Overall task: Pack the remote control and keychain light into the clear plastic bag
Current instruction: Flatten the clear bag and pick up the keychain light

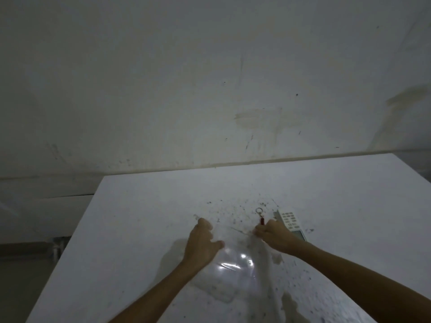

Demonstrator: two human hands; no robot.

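A clear plastic bag (235, 269) is held just above the white table, glinting with reflected light. My left hand (203, 241) grips its far left edge and my right hand (272, 236) grips its far right edge, pulling the mouth apart. Just beyond my right hand lies a small red keychain light (261, 219) with a metal ring. A white remote control (291, 223) with rows of buttons rests on the table to the right of it, partly hidden by my right hand.
The white table (140, 229) is speckled with dark specks and has a left edge dropping to the floor. A stained white wall (210, 89) stands right behind it.
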